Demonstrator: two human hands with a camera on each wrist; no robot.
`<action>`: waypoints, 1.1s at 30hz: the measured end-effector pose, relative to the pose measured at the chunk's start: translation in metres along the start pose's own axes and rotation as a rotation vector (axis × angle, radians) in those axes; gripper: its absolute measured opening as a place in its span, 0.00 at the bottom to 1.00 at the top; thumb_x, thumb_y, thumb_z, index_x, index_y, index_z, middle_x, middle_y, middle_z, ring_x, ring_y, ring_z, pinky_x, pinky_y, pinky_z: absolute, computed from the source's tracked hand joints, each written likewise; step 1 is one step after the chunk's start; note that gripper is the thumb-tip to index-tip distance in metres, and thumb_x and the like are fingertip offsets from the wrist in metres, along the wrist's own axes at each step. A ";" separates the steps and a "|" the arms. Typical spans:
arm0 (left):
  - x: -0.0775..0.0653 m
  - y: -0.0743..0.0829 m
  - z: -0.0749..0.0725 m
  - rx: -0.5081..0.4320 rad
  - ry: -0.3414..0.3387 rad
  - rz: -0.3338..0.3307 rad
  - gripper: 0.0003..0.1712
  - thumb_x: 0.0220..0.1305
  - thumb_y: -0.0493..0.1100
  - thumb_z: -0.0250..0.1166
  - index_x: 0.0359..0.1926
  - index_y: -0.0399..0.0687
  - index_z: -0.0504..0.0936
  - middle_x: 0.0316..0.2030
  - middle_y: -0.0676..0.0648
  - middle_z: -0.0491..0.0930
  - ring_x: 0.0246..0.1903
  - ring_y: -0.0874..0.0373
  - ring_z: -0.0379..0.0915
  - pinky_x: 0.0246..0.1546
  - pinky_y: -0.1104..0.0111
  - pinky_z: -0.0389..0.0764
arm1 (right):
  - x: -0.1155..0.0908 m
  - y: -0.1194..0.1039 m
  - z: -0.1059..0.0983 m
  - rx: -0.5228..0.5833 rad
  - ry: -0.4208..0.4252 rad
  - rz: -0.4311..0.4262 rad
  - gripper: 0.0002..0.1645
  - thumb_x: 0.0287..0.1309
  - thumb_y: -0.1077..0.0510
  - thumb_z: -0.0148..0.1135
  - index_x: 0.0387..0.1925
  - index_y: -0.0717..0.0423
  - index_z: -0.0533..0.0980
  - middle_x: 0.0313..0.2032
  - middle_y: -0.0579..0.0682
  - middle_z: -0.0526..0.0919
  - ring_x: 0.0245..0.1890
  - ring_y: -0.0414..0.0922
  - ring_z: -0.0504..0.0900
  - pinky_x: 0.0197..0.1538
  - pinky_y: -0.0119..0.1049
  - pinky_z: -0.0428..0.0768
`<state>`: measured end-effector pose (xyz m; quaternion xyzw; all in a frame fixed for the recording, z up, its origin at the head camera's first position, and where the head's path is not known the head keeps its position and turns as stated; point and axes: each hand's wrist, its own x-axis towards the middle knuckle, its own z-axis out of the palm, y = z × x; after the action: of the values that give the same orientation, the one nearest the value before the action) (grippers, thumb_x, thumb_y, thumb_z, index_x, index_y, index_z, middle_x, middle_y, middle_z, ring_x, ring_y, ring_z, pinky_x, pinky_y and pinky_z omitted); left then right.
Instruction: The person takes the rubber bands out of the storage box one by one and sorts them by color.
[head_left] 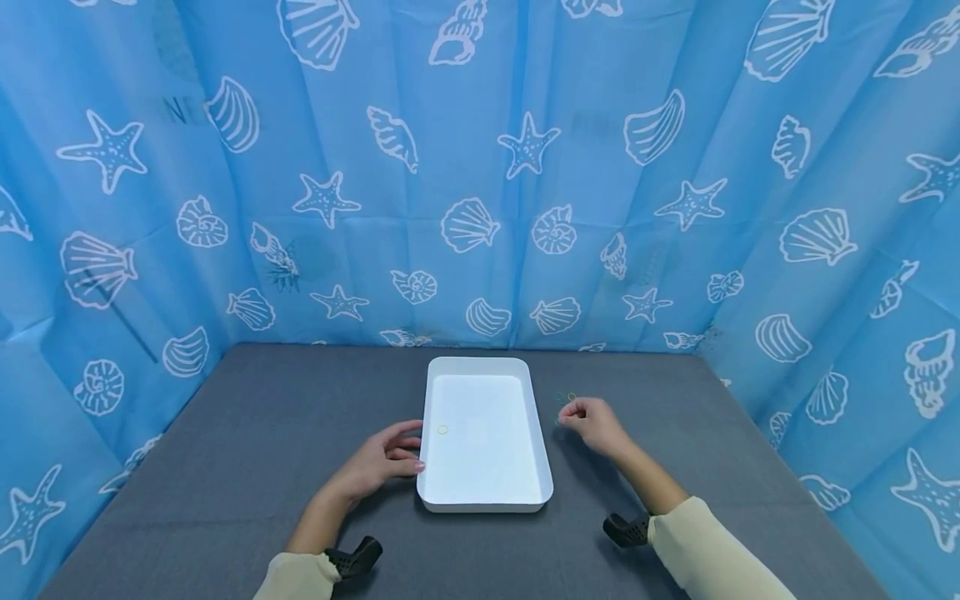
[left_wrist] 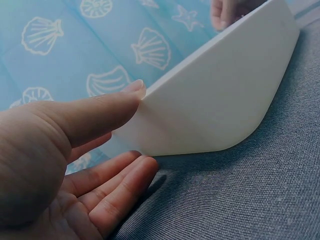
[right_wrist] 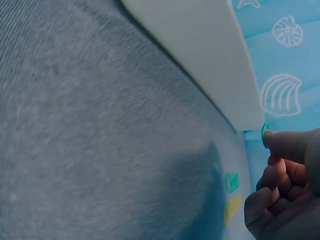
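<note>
A white rectangular tray (head_left: 483,500) lies on the grey cloth, with a thin yellow rubber band (head_left: 442,430) inside it. At the tray's left side, my left hand (head_left: 378,460) touches it: in the left wrist view the thumb (left_wrist: 107,114) is at the rim and the loosely bent fingers lie low beside the wall. My right hand (head_left: 594,423) is right of the tray, above the cloth. Between its thumb and forefinger it pinches a small green rubber band (right_wrist: 265,135). Beyond that hand, green bands (right_wrist: 232,182) and yellow bands (right_wrist: 232,209) lie on the cloth, blurred.
The grey-covered table (head_left: 300,400) stretches to both sides of the tray. A blue curtain (head_left: 480,183) printed with shells and starfish hangs behind it and along both sides. Dark wrist devices (head_left: 356,557) sit at both cream sleeves.
</note>
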<state>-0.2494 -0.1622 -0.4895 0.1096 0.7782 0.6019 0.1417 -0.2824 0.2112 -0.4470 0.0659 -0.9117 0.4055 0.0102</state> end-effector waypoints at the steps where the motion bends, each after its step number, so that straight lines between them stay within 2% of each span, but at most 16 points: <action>1: 0.000 0.000 0.000 0.002 0.002 -0.001 0.42 0.58 0.44 0.72 0.71 0.46 0.64 0.58 0.41 0.74 0.48 0.52 0.75 0.48 0.57 0.76 | 0.000 0.002 0.001 -0.003 0.005 0.005 0.03 0.60 0.68 0.62 0.31 0.65 0.79 0.26 0.50 0.78 0.26 0.44 0.70 0.31 0.38 0.70; 10: 0.000 0.001 0.002 0.005 0.013 -0.003 0.43 0.57 0.45 0.73 0.71 0.46 0.64 0.57 0.41 0.74 0.47 0.52 0.76 0.47 0.58 0.76 | 0.001 0.020 0.004 -0.006 0.041 0.091 0.04 0.60 0.67 0.62 0.30 0.64 0.79 0.26 0.49 0.76 0.25 0.44 0.70 0.30 0.38 0.69; 14: 0.000 0.001 0.002 0.013 0.023 -0.011 0.43 0.56 0.45 0.73 0.71 0.47 0.64 0.57 0.42 0.74 0.47 0.52 0.76 0.47 0.58 0.76 | 0.001 0.024 0.006 0.028 0.045 0.144 0.04 0.61 0.66 0.61 0.30 0.64 0.79 0.25 0.50 0.75 0.19 0.43 0.71 0.24 0.38 0.71; 17: 0.000 0.001 0.002 0.017 0.026 -0.012 0.43 0.56 0.46 0.74 0.71 0.47 0.64 0.58 0.42 0.74 0.47 0.52 0.76 0.47 0.57 0.76 | 0.001 0.027 0.007 0.029 0.054 0.157 0.05 0.62 0.66 0.61 0.30 0.63 0.79 0.22 0.50 0.75 0.15 0.42 0.70 0.20 0.37 0.71; 22: 0.000 0.000 0.002 0.019 0.027 -0.007 0.43 0.56 0.45 0.73 0.71 0.47 0.64 0.58 0.41 0.74 0.47 0.52 0.76 0.47 0.57 0.76 | 0.003 0.028 0.009 -0.001 0.070 0.167 0.05 0.62 0.66 0.60 0.30 0.63 0.78 0.21 0.50 0.75 0.16 0.42 0.72 0.19 0.37 0.72; 33: -0.001 0.002 0.002 0.019 0.024 -0.003 0.44 0.56 0.46 0.73 0.71 0.47 0.64 0.58 0.42 0.74 0.47 0.52 0.75 0.48 0.56 0.75 | 0.008 0.030 0.011 -0.065 0.118 0.165 0.06 0.60 0.66 0.62 0.28 0.63 0.80 0.25 0.50 0.78 0.20 0.41 0.74 0.25 0.35 0.73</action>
<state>-0.2475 -0.1606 -0.4882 0.1026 0.7858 0.5955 0.1320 -0.2942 0.2217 -0.4761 -0.0337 -0.9245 0.3783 0.0326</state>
